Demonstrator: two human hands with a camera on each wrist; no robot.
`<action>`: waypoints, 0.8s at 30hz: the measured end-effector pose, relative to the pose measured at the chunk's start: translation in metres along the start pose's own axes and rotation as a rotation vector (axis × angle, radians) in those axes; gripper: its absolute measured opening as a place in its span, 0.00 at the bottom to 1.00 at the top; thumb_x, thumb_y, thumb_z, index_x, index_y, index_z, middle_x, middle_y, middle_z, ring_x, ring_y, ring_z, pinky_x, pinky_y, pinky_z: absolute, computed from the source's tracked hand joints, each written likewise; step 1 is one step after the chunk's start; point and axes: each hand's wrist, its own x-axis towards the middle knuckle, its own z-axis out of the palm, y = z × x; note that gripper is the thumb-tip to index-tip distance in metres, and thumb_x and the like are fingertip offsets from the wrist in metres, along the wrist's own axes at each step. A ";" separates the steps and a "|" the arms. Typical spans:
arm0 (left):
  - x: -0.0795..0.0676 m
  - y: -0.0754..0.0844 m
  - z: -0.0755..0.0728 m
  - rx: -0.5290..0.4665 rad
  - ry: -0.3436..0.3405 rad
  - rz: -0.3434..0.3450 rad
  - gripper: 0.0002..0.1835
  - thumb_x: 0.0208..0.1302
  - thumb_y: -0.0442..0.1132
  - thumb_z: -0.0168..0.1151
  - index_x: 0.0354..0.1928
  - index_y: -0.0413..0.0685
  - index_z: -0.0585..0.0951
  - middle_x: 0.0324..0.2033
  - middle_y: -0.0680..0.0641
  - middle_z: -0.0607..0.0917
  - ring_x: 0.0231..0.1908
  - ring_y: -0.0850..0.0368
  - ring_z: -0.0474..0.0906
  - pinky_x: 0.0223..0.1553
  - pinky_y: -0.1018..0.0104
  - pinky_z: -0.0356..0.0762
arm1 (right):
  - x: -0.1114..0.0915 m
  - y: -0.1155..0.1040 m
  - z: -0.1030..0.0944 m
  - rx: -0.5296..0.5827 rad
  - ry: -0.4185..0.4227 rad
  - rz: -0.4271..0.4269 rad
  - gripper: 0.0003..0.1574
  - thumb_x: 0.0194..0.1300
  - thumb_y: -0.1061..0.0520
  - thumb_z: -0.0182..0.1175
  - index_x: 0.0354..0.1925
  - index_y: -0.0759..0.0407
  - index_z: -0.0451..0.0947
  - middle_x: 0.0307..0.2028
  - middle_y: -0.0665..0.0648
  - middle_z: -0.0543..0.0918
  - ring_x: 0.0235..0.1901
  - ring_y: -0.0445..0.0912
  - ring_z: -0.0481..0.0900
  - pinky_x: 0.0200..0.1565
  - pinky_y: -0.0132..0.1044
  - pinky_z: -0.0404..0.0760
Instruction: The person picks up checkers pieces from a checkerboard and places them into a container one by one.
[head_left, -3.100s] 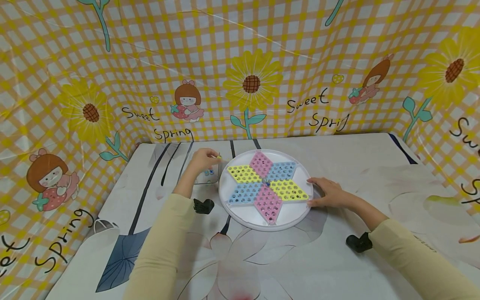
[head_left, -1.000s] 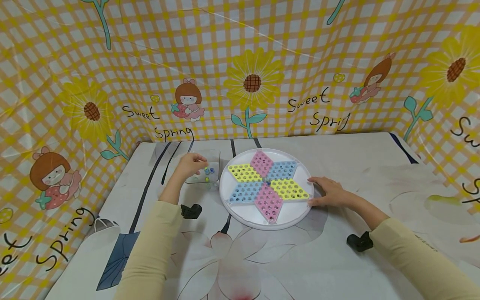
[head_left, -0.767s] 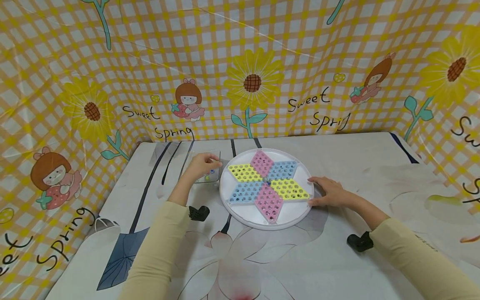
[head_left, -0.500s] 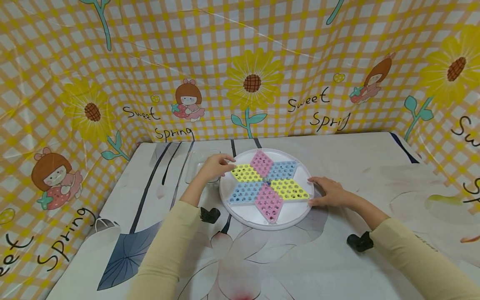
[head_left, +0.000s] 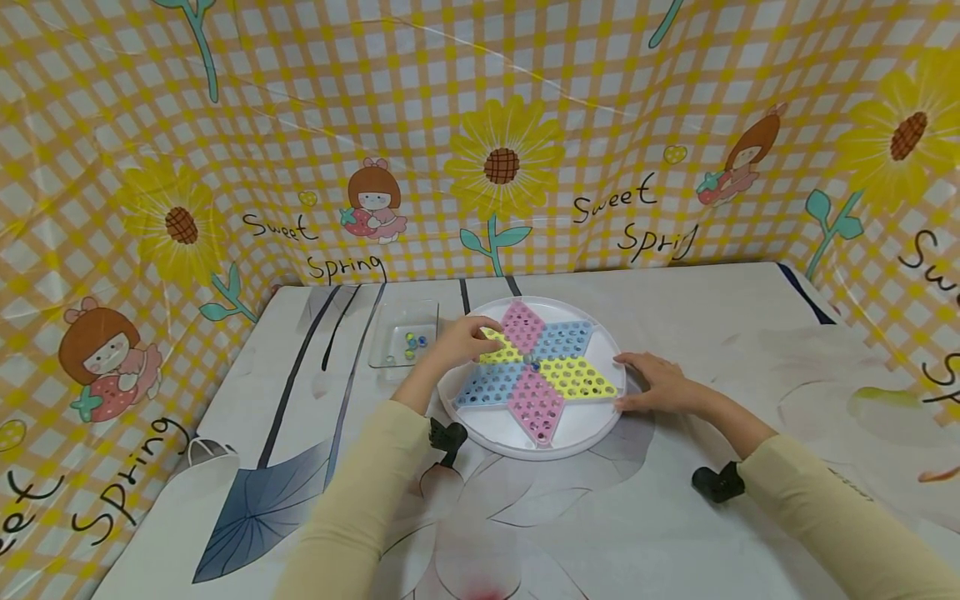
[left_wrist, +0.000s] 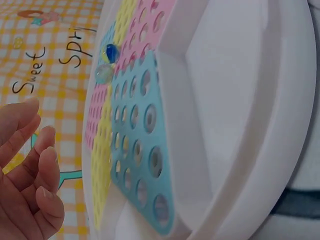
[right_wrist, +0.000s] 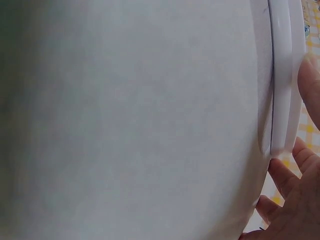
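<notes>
A round white Chinese checkers board (head_left: 480, 425) lies on the table, its six-pointed star in pink, blue and yellow sections full of holes. A few marbles (head_left: 532, 363) sit at its centre. My left hand (head_left: 459, 342) hovers over the upper-left yellow section (head_left: 501, 352), fingers bent, thumb and forefinger close together; whether a marble is between them is hidden. In the left wrist view the fingers of the left hand (left_wrist: 30, 165) curl loosely beside the blue section (left_wrist: 137, 135). My right hand (head_left: 656, 383) holds the board's right rim, thumb and fingers spread along it (right_wrist: 295, 200).
Left of the board stands a clear plastic box (head_left: 382, 342) with several yellow and blue marbles (head_left: 412, 343) in it. A printed white cloth (head_left: 720, 333) covers the table. Behind hangs a yellow checked curtain (head_left: 420, 108).
The left hand has moved from over the clear box rightward onto the board's yellow section, uncovering the box and its marbles. The right hand has stayed at the rim.
</notes>
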 end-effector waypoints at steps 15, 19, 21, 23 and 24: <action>0.010 0.000 0.029 0.029 -0.104 0.005 0.19 0.64 0.39 0.56 0.57 0.48 0.74 0.26 0.45 0.79 0.19 0.58 0.70 0.22 0.73 0.65 | 0.000 -0.003 -0.001 -0.006 -0.004 0.019 0.54 0.50 0.40 0.65 0.63 0.70 0.56 0.60 0.76 0.60 0.59 0.69 0.54 0.54 0.66 0.49; 0.011 0.002 0.035 0.064 -0.106 0.003 0.19 0.64 0.39 0.55 0.58 0.51 0.74 0.26 0.46 0.79 0.18 0.59 0.69 0.22 0.73 0.64 | 0.000 -0.003 -0.001 -0.008 0.000 0.011 0.54 0.50 0.40 0.65 0.63 0.70 0.56 0.60 0.76 0.60 0.59 0.69 0.55 0.54 0.67 0.49; 0.011 0.003 0.038 0.078 -0.106 0.003 0.19 0.65 0.39 0.55 0.58 0.52 0.74 0.27 0.47 0.79 0.17 0.61 0.68 0.22 0.73 0.65 | 0.000 -0.003 -0.001 -0.010 0.001 0.008 0.54 0.50 0.40 0.65 0.62 0.70 0.57 0.60 0.76 0.60 0.59 0.69 0.55 0.54 0.67 0.49; 0.012 0.004 0.040 0.087 -0.106 0.003 0.18 0.65 0.39 0.53 0.57 0.52 0.74 0.28 0.48 0.79 0.17 0.62 0.68 0.22 0.73 0.65 | -0.001 -0.003 -0.001 -0.014 0.002 0.004 0.54 0.50 0.40 0.65 0.62 0.71 0.57 0.60 0.76 0.60 0.59 0.69 0.54 0.54 0.66 0.49; 0.012 0.005 0.041 0.088 -0.106 0.001 0.18 0.66 0.39 0.53 0.58 0.52 0.74 0.28 0.48 0.79 0.17 0.63 0.67 0.22 0.73 0.65 | -0.001 -0.003 -0.001 -0.014 0.003 0.003 0.54 0.50 0.40 0.65 0.62 0.71 0.57 0.60 0.76 0.60 0.59 0.69 0.55 0.54 0.66 0.49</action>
